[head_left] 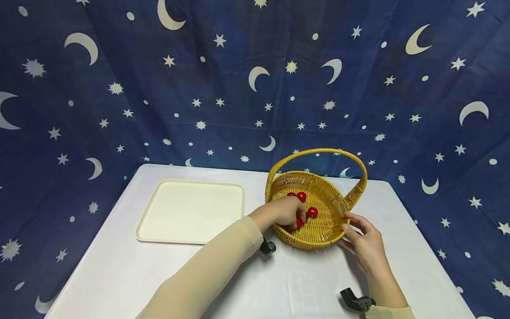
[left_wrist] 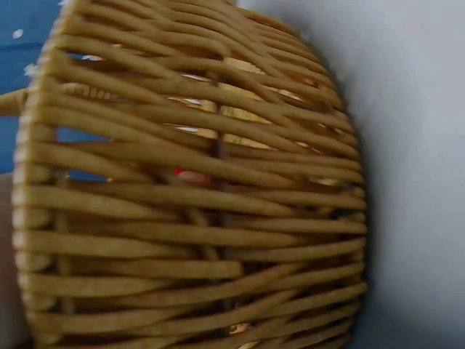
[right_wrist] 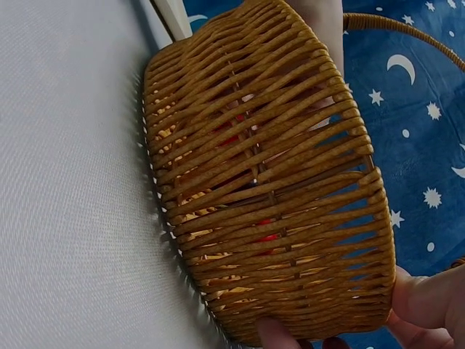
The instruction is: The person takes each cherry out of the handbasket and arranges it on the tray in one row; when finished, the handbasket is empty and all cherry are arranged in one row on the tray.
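**Fingers of the left hand (head_left: 284,210) curled round a red ball (head_left: 299,223)**

They pinch it inside the wicker basket (head_left: 307,244), covering part of it. The right hand (head_left: 368,246) grips the basket's rim; the right wrist view cuts this hand off at its edge. Three other red balls (head_left: 312,212) lie in the basket, the farthest left one partly hidden behind the left hand. Through the weave, both wrist views give only scraps of red. Left of the basket, a cream tray (head_left: 191,210) sits on the white worktop (head_left: 311,283), one corner covered by the left sleeve (head_left: 211,270).
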{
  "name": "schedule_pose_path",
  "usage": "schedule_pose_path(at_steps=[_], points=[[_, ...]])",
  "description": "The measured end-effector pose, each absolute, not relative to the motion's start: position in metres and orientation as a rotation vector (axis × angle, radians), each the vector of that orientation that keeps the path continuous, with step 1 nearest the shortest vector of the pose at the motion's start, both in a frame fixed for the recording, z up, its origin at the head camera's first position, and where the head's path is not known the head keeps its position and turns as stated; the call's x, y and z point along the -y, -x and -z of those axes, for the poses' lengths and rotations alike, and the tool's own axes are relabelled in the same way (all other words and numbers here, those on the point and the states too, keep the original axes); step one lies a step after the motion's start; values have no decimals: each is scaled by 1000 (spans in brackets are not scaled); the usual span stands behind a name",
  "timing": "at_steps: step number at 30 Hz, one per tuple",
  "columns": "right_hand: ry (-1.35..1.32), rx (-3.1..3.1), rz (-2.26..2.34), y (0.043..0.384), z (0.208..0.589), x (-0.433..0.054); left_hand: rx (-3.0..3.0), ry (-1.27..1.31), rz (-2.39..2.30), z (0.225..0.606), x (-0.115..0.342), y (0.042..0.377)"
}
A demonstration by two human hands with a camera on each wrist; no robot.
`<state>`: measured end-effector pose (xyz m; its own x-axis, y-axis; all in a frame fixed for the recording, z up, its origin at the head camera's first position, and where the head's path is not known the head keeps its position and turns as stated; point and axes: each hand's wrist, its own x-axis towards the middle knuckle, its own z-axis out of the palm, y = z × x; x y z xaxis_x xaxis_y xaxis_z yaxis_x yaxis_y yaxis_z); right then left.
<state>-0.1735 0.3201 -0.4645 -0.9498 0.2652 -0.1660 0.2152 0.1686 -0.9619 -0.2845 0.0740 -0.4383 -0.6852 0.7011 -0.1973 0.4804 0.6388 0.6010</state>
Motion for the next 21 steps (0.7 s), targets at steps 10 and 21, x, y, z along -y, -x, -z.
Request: schedule_pose_path(at_steps=[10,21], points=[[497,2350,-1924,173,464,-318,-2398,-954,-1155,422,-49,276],[524,2352,-1917,173,467,-318,-2397,-1007,-1474,394,38,236]])
